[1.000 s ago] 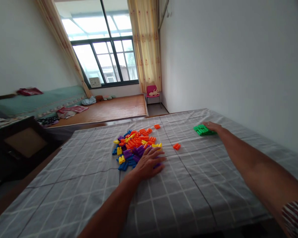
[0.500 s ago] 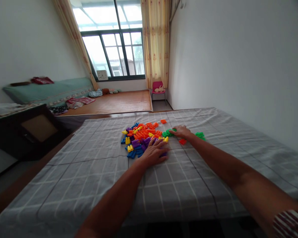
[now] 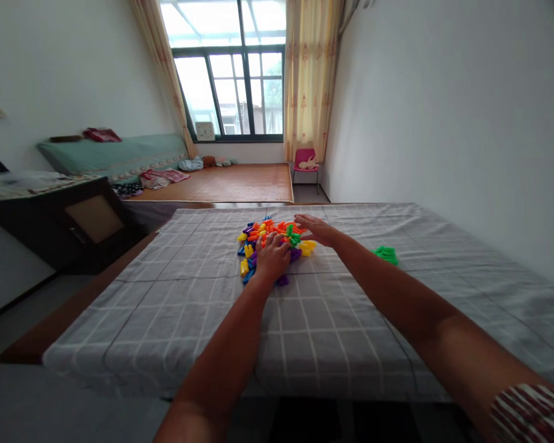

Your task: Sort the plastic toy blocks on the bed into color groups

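A heap of plastic pieces in orange, yellow, blue and purple [image 3: 244, 267] lies on the grey checked cloth [image 3: 175, 307]. My left hand [image 3: 272, 255] rests over the heap's near side, fingers spread. At the right edge of the heap is my right hand [image 3: 317, 230], its fingers stretched out beside some green pieces [image 3: 293, 236]. Yellow pieces [image 3: 307, 247] lie just below that hand. A separate green group [image 3: 386, 255] sits farther right, beyond my right forearm. What lies under my palms is hidden.
The cloth-covered table reaches close to the white wall [image 3: 443, 123] on the right. Beyond its far edge are a low bed [image 3: 244, 181] and a pink chair [image 3: 305, 158]. A dark cabinet [image 3: 87, 215] stands at the left.
My right hand has moved left to the heap, and green pieces now lie against it. My left hand has shifted left and up over the heap. The camera view has turned slightly left.
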### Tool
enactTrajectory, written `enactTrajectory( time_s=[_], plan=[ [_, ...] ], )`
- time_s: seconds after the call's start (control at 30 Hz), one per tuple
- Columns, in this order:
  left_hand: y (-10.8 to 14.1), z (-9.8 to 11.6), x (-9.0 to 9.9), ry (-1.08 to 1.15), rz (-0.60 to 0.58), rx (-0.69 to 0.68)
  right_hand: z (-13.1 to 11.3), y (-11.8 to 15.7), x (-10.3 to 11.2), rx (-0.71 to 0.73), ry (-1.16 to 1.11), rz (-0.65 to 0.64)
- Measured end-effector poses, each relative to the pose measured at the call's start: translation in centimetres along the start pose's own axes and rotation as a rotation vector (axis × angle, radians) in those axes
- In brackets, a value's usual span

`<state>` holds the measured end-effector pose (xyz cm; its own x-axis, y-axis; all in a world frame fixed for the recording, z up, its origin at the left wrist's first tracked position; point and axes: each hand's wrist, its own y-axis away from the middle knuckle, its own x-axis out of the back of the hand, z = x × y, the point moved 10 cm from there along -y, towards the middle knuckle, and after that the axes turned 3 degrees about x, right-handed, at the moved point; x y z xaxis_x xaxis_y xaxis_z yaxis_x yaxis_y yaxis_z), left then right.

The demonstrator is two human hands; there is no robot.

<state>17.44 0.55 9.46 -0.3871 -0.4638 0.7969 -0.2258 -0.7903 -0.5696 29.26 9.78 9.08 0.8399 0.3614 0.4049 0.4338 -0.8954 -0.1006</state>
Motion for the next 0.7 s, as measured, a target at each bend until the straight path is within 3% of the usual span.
enactTrajectory(
  time_s=[0.07,0.17,0.27,0.37,0.43,0.53,0.7],
  plan=[
    [-0.2,-1.6,0.9,-0.025,0.057,0.109,0.0,1.1,3.3,0.004,0.028,0.061],
    [-0.4,-2.6,1.8,-0.048,0.121,0.167,2.8,4.2,10.9,-0.046,0.29,0.193],
    [-0.5,-0.4,1.7,-0.005,0.116,0.027,8.3,8.9,18.0,-0.241,0.601,0.218],
    [0.0,3.5,0.5,0.069,0.033,-0.185,13.7,13.6,21.0,-0.452,0.662,0.098],
    [0.7,6.0,-0.7,0.116,-0.056,-0.315,15.1,15.4,20.8,-0.487,0.656,0.05],
    [2.1,8.6,-2.4,0.175,-0.192,-0.467,14.2,14.7,18.2,-0.396,0.739,0.017],
    [3.0,8.4,-4.1,0.177,-0.322,-0.519,11.4,9.4,10.7,-0.201,0.724,-0.054]
  ],
)
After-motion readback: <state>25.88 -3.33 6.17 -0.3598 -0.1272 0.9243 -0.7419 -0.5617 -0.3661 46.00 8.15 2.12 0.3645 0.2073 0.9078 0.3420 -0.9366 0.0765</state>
